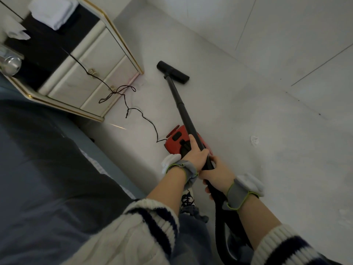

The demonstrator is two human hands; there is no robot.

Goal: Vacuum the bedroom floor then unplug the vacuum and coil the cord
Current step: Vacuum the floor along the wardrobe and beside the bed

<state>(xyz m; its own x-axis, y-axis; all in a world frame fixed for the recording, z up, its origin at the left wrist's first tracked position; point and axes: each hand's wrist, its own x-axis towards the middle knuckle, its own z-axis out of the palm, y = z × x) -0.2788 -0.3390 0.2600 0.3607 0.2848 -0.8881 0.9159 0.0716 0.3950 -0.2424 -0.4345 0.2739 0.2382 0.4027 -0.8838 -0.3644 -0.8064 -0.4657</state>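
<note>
A black vacuum wand runs from my hands out to its flat floor head, which lies on the white floor near the nightstand's corner. My left hand grips the wand higher up. My right hand grips it just below, where the black hose begins. The red vacuum body sits on the floor under my left hand, partly hidden by it. A thin black cord trails from the body across the floor and up over the nightstand drawers.
A cream nightstand with gold trim stands at the left, with folded white towels on its dark top. The bed with a dark blue cover fills the lower left. A small white scrap lies on the floor to the right.
</note>
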